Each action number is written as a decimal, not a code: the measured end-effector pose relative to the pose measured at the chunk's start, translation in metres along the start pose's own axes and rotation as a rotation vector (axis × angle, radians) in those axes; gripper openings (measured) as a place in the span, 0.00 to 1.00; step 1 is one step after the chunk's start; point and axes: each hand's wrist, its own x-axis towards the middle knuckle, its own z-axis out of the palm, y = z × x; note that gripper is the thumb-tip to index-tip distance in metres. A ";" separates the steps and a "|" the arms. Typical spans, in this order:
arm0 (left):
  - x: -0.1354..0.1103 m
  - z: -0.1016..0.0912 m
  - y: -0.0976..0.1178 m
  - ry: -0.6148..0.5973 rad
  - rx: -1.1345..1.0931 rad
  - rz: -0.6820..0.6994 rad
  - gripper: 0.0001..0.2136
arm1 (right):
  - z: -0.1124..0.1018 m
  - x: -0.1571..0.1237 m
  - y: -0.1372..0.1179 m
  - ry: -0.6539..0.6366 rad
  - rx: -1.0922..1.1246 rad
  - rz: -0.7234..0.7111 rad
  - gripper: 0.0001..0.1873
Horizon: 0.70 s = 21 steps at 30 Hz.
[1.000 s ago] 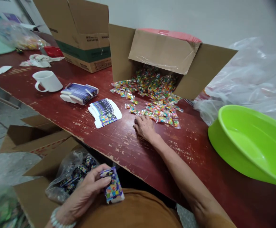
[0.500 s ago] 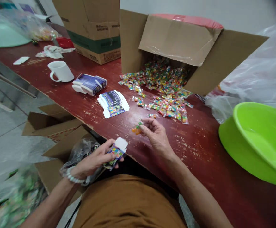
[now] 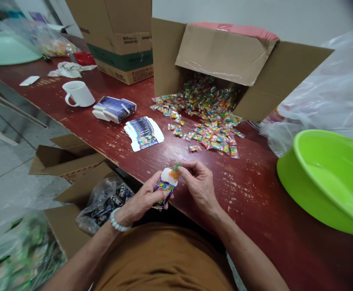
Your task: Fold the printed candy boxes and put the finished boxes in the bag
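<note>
My left hand [image 3: 152, 193] is closed around a small printed candy box [image 3: 165, 189] whose white end flap stands up. In a pinch of thumb and fingers, my right hand [image 3: 198, 180] holds a small clear packet of orange and green candy [image 3: 174, 173], right at the box's open end. Whether the packet's lower edge has entered the box I cannot tell. Beyond my hands, a fanned stack of flat printed cartons [image 3: 146, 132] lies on the red table [image 3: 246, 178]. Many candy packets [image 3: 215, 137] spill from an open cardboard box [image 3: 215, 50] on its side.
A lime green basin [image 3: 322, 194] stands at the right. A white mug [image 3: 81, 93], another carton stack [image 3: 115, 108] and a tall cardboard box [image 3: 120, 44] are further left. Below the table edge, an open carton [image 3: 70, 161] and a plastic bag of dark packets [image 3: 103, 208] sit.
My left hand has moved up and right with the candy box. My right hand has lowered the candy packet slightly, and the two now meet at the box's opening.
</note>
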 end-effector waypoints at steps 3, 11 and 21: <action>0.003 0.003 0.000 0.038 -0.044 0.038 0.17 | -0.003 -0.002 -0.001 -0.130 -0.143 -0.109 0.06; 0.012 0.012 0.003 0.183 -0.311 -0.038 0.20 | -0.007 -0.008 0.010 -0.251 0.215 0.264 0.21; 0.014 0.010 -0.004 0.037 -0.502 -0.092 0.20 | -0.004 -0.012 0.005 -0.248 -0.164 -0.258 0.07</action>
